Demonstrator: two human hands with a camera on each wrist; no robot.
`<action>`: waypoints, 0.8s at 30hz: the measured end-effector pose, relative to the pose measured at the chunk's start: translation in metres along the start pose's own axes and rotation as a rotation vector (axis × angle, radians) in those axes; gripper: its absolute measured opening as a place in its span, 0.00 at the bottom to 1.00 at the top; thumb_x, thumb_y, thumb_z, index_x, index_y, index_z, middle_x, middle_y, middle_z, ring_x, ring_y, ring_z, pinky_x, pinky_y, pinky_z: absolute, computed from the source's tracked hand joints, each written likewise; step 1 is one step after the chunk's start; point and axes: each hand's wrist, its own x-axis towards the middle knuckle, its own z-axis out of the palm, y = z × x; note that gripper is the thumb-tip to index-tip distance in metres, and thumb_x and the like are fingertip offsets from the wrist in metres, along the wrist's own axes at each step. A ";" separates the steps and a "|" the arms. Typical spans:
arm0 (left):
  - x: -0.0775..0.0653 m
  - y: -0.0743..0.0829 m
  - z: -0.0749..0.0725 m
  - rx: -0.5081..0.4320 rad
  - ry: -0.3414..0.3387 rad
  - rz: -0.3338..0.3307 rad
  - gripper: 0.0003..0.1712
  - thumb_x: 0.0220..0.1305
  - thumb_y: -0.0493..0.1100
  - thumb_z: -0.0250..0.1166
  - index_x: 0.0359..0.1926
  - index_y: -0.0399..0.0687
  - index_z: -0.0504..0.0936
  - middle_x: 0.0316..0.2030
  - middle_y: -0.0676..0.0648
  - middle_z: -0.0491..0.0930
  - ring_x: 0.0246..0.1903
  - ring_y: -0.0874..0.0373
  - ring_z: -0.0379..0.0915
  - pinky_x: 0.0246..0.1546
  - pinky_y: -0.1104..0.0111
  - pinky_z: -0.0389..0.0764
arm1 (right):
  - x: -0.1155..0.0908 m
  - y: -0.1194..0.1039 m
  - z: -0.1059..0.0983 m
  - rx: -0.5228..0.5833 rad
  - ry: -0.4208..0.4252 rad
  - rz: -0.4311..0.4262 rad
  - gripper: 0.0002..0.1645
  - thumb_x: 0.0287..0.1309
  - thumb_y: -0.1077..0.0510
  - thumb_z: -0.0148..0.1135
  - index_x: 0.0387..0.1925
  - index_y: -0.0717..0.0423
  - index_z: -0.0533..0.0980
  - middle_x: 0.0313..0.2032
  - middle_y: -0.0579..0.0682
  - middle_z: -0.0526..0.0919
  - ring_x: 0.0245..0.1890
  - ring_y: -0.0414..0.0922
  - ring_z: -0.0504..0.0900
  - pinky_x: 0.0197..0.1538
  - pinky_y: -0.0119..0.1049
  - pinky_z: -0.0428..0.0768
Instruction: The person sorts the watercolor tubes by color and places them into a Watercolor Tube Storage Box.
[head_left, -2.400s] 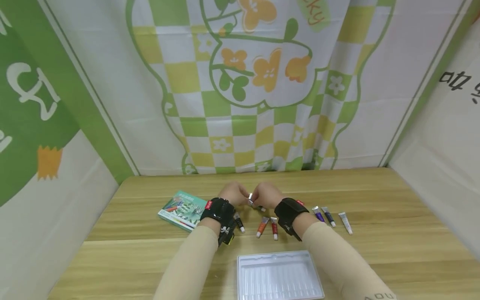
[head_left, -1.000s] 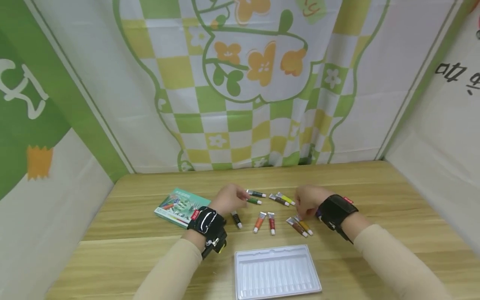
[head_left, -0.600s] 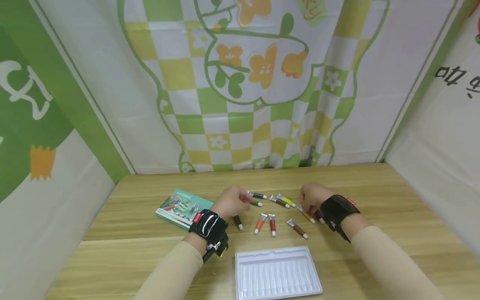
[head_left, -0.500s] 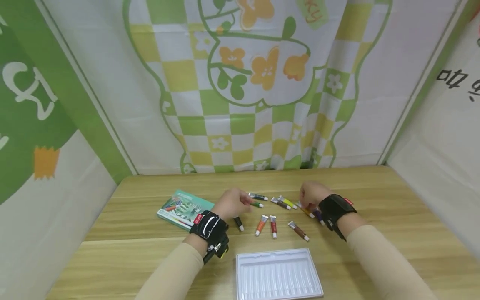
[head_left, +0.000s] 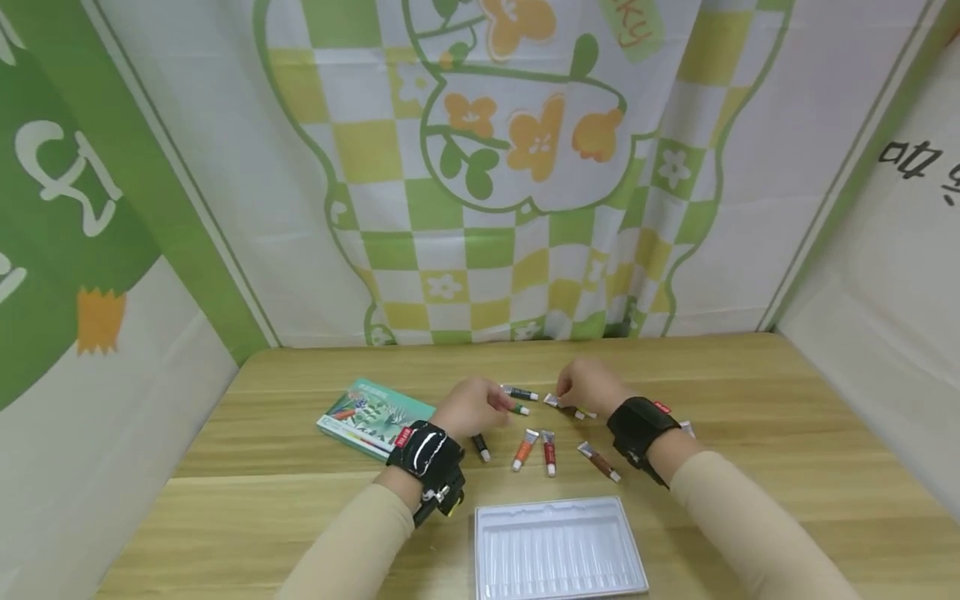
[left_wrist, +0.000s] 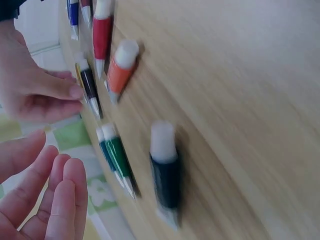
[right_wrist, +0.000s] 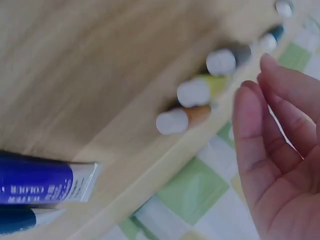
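My left hand (head_left: 474,407) hovers by the green paint tube (head_left: 519,408) and the dark green tube (head_left: 520,392). In the left wrist view its fingers (left_wrist: 65,185) are loosely bent with nothing between them. My right hand (head_left: 588,387) is over the grey-brown tube (head_left: 570,410), fingertips right at its crimped end. The right wrist view shows a yellow tube (right_wrist: 215,86) and an ochre tube (right_wrist: 198,116) lined up beside that one. Between the hands lie an orange tube (head_left: 525,450) and a red tube (head_left: 550,452). A black tube (head_left: 482,448) is partly behind the left wrist.
A white ribbed plastic tray (head_left: 486,521) lies nearest the body. At the left is a green illustrated paint box (head_left: 375,417). A brown tube (head_left: 598,461) sits right of the red one. Purple (right_wrist: 35,182) and blue tubes (right_wrist: 17,220) lie farther right. Patterned curtain (head_left: 487,275) hangs behind the table.
The ochre tube has been shifted from beside the brown tube to beside the yellow one. My right hand has since moved left to the grey-brown tube; the left hand has barely moved lately.
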 end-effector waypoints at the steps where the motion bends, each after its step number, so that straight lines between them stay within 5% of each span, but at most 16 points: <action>1: 0.001 0.001 0.001 0.006 -0.005 0.015 0.10 0.59 0.31 0.72 0.43 0.34 0.88 0.33 0.46 0.85 0.35 0.58 0.78 0.39 0.68 0.79 | 0.000 -0.003 0.002 -0.009 -0.009 -0.011 0.04 0.57 0.66 0.73 0.29 0.57 0.84 0.27 0.45 0.82 0.27 0.42 0.78 0.36 0.39 0.79; 5: 0.003 0.008 0.005 0.041 -0.052 0.072 0.11 0.58 0.29 0.71 0.43 0.34 0.88 0.34 0.45 0.86 0.34 0.60 0.78 0.38 0.69 0.78 | -0.003 -0.006 0.010 -0.043 -0.011 -0.054 0.06 0.54 0.69 0.73 0.29 0.58 0.84 0.27 0.45 0.82 0.29 0.42 0.78 0.35 0.37 0.79; 14: -0.012 0.011 0.009 0.110 -0.128 0.076 0.07 0.59 0.28 0.68 0.39 0.38 0.88 0.28 0.52 0.81 0.30 0.62 0.72 0.32 0.70 0.75 | -0.037 0.005 0.012 0.018 -0.031 -0.083 0.09 0.50 0.73 0.74 0.27 0.58 0.83 0.26 0.44 0.80 0.27 0.40 0.76 0.33 0.35 0.78; 20: -0.025 0.006 0.013 0.064 -0.166 0.099 0.09 0.55 0.26 0.68 0.36 0.38 0.88 0.26 0.53 0.79 0.26 0.62 0.70 0.24 0.72 0.72 | -0.064 0.014 0.008 0.038 -0.064 -0.075 0.11 0.50 0.73 0.73 0.25 0.57 0.81 0.25 0.43 0.78 0.27 0.39 0.75 0.32 0.33 0.77; 24: -0.028 0.007 0.014 0.040 -0.172 0.144 0.08 0.54 0.27 0.72 0.36 0.38 0.88 0.27 0.55 0.80 0.29 0.62 0.73 0.27 0.71 0.74 | -0.076 0.020 0.002 0.038 -0.062 -0.083 0.08 0.55 0.66 0.74 0.27 0.54 0.81 0.26 0.42 0.79 0.27 0.38 0.75 0.32 0.33 0.76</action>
